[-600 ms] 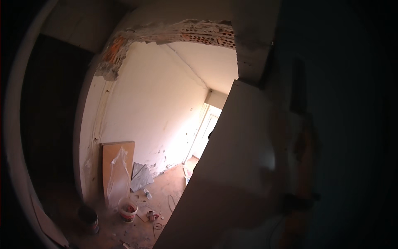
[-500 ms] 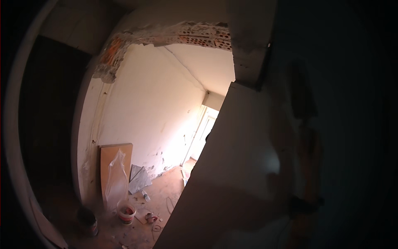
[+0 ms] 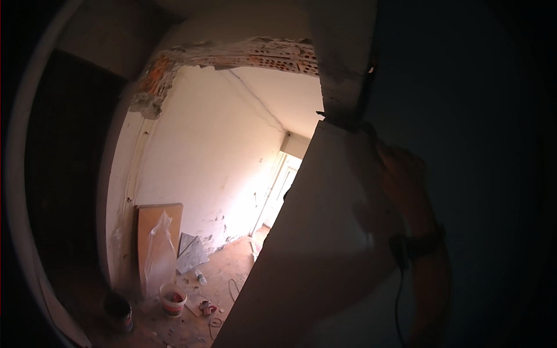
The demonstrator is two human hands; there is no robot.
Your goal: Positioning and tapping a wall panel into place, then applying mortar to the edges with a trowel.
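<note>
My right hand (image 3: 400,168) is raised at the right, in shadow, fingers closed round a dark slim tool (image 3: 362,129) that meets the gap atop the pale panel (image 3: 296,255). What the tool is, I cannot make out. A dark band (image 3: 420,243) circles that wrist, and a thin cable hangs beside the forearm. Above the panel a wall section (image 3: 342,69) continues upward. My left hand is out of view.
Broken brickwork (image 3: 272,55) edges the opening's top. Beyond stand a tan board (image 3: 151,232), grey sheet pieces (image 3: 191,252), a white bucket (image 3: 173,298), a dark bucket (image 3: 118,310) and a small power tool (image 3: 206,308) with cord on the dusty floor (image 3: 238,264).
My right hand and the dark tool have risen to the panel's top corner from a blurred, lower position at the right. The view has shifted slightly, moving the room downward and left.
</note>
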